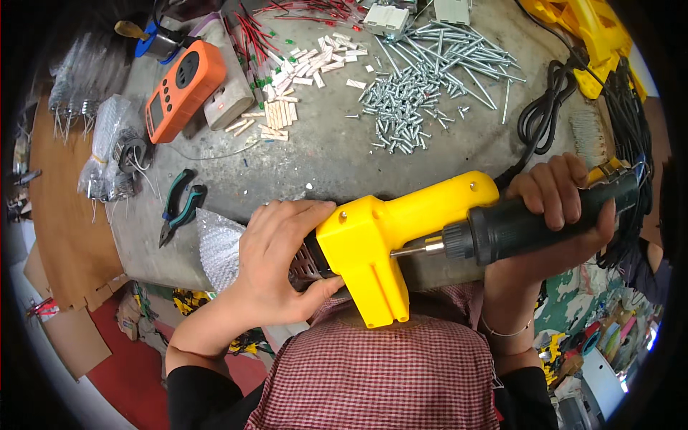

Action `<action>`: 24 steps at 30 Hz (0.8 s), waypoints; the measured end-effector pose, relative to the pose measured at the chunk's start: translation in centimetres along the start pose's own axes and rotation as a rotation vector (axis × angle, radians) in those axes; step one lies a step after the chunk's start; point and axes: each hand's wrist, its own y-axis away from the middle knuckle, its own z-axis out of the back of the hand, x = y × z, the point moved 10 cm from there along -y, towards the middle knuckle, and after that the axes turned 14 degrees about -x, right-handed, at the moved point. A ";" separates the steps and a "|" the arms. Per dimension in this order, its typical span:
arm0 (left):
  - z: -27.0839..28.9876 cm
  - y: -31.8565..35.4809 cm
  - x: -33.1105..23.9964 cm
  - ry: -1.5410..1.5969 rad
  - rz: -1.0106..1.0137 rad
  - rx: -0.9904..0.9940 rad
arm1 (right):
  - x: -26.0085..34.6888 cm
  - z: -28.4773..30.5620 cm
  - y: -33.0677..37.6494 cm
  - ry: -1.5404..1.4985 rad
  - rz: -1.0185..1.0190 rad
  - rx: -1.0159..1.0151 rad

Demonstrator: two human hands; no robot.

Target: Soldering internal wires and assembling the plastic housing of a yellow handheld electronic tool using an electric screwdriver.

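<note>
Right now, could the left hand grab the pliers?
Probably not yet. The left hand is wrapped around the yellow tool, so it is busy. The pliers lie close by on the table with nothing in between, so once free it likely could.

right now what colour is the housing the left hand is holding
Bright yellow housing, clearest in the head view.

My hands grip a smooth, glossy yellow plastic housing [380,240] and a matt dark rubbery driver [545,218]; bright metal screws [401,107] lie on the rough grey tabletop [315,165].
</note>
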 end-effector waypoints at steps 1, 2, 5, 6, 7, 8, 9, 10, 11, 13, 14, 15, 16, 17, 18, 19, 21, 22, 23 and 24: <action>0.0 0.3 0.0 0.006 0.014 -0.001 | -0.1 -0.1 0.3 -0.001 -0.006 0.009; 0.0 0.3 0.1 0.006 0.019 -0.002 | -0.1 -0.1 0.5 0.001 -0.011 0.007; 0.2 -0.2 0.0 0.013 0.014 -0.009 | 0.2 -0.4 0.7 0.007 0.005 0.015; 0.1 -0.1 0.0 0.032 0.015 -0.010 | 0.1 -0.1 0.8 -0.008 0.002 -0.002; 0.0 0.0 0.1 0.050 0.016 -0.011 | 0.0 0.2 0.9 -0.022 -0.003 -0.019; 0.0 0.0 0.2 0.056 0.007 -0.024 | -0.2 0.1 0.8 -0.016 -0.005 -0.001; 0.1 -0.1 0.3 0.053 0.016 -0.034 | -0.3 -0.1 0.9 -0.012 -0.016 0.004; 0.2 -0.1 0.2 0.069 0.007 -0.041 | -0.1 -0.2 0.9 -0.014 -0.013 0.009; 0.2 -0.1 0.0 0.084 -0.001 -0.050 | 0.1 -0.3 0.8 -0.017 -0.011 0.014; 0.3 -0.2 0.0 0.077 -0.010 -0.076 | 0.0 -0.3 0.7 -0.015 -0.034 0.054; 0.2 -0.2 0.0 0.069 -0.006 -0.064 | 0.2 -0.2 0.8 -0.034 -0.014 0.045; 0.1 0.0 0.0 0.063 -0.004 -0.051 | 0.4 -0.1 1.0 -0.054 0.008 0.033; 0.2 0.1 0.0 0.053 0.004 -0.040 | 0.6 0.1 1.1 -0.017 0.016 0.018; 0.6 0.2 0.1 0.047 0.011 -0.062 | 0.4 -0.3 1.3 -0.011 0.001 0.034; 0.5 0.4 0.1 0.049 0.017 -0.041 | 0.6 0.0 1.3 0.044 0.055 -0.046; 0.4 0.3 0.1 0.048 0.022 -0.031 | 1.2 0.1 1.0 0.101 0.108 -0.114; 0.7 0.4 0.0 0.027 0.035 -0.023 | 1.7 -1.8 0.6 0.200 0.109 -0.115; 0.5 0.7 0.0 0.014 0.041 0.025 | 2.2 -4.7 0.9 0.307 0.146 0.040; 1.0 0.5 -0.3 0.011 0.041 -0.019 | 2.2 -7.8 1.1 0.412 0.183 0.198; 1.3 0.0 -0.8 0.060 0.038 -0.077 | 2.9 -10.6 1.9 0.457 0.268 0.300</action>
